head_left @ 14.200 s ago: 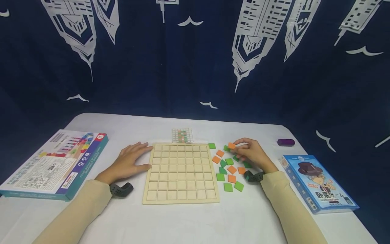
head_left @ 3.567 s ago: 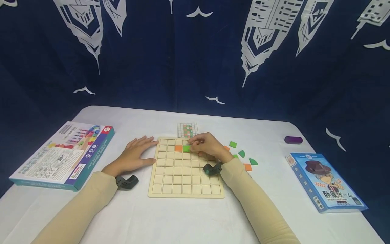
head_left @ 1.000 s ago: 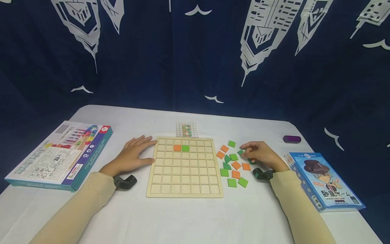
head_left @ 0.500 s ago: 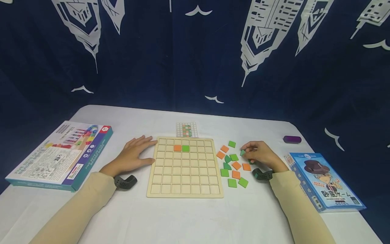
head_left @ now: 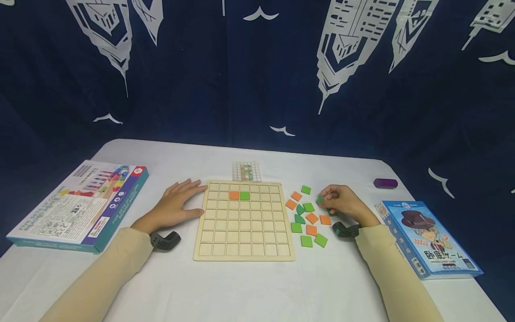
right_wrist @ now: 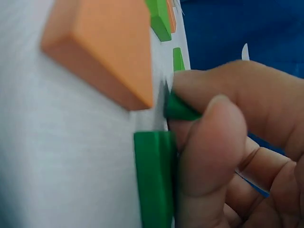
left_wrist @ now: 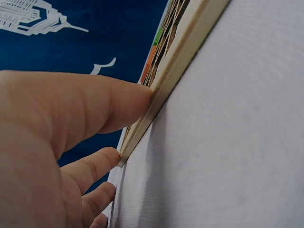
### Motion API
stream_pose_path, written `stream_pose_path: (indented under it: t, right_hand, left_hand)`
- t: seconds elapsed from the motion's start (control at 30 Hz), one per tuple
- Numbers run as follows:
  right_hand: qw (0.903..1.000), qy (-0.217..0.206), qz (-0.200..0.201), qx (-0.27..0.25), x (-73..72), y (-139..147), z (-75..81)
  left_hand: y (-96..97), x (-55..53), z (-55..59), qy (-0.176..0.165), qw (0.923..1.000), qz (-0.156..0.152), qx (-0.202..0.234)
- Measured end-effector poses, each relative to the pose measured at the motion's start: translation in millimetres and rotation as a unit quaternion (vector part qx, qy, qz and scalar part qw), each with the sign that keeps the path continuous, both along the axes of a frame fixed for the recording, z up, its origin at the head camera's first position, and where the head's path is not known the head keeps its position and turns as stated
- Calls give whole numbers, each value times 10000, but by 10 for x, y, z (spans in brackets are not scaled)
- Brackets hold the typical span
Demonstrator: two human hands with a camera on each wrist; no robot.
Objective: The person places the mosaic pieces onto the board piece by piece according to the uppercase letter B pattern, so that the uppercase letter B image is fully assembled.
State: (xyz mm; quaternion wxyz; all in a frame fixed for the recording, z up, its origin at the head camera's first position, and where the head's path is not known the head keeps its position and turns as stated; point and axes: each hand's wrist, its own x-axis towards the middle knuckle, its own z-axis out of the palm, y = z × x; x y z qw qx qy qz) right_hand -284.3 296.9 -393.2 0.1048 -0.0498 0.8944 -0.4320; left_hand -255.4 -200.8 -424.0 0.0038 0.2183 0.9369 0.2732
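My right hand (head_left: pixel 346 203) pinches a dark green quarter-round tile (right_wrist: pixel 180 109) between thumb and fingers, at the right side of the loose tiles. Another dark green tile (right_wrist: pixel 154 175) lies close by the thumb in the right wrist view, beside an orange square tile (right_wrist: pixel 104 52). My left hand (head_left: pixel 170 205) lies with its fingers spread, the thumb and a fingertip touching the left edge of the wooden grid board (head_left: pixel 245 228). An orange tile (head_left: pixel 234 195) and a light green tile (head_left: pixel 244 196) sit side by side in the board's second row.
A small pattern card (head_left: pixel 246 171) lies behind the board. Loose light green tiles (head_left: pixel 306 241) and orange tiles (head_left: pixel 311 230) are scattered right of it. A large box (head_left: pixel 76 205) stands at the left, a blue box (head_left: pixel 430 239) and a purple object (head_left: pixel 385 183) at the right.
Since the oldest frame, an orange and a light green tile have come onto the board. Over the last second, the right hand has taken up a dark green tile. The left hand stays put.
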Motion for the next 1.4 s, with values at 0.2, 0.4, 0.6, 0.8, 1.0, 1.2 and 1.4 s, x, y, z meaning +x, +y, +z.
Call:
stream_pose_path:
  t: [0.2,0.4,0.6,0.8,1.0,1.2,1.4]
  right_hand:
    - [9999,14,-24,-113,22,5,56]
    - [9990,-206,184,-363,31,-39,133]
    - [9953,-283,548,-752,4,-152,156]
    - [9911,-404,646,-1092,-33,-340,155]
    - [9878,-518,791,-1241,-75,-523,149]
    - [9833,-612,947,-1427,-110,-704,133]
    - [9784,-808,1033,-1597,-125,-884,114]
  left_hand:
    - [5,-3,0,-13,10000,-25,32]
    - [-2,0,1,12,10000,-24,14]
    - [-7,3,9,21,10000,-6,13]
    - [-9,-5,-9,7,10000,-1,7]
    - [-11,-10,-17,13,10000,-5,21]
    - [-11,-12,-22,10,10000,-14,37]
    - [-14,-15,-27,1,10000,-15,47]
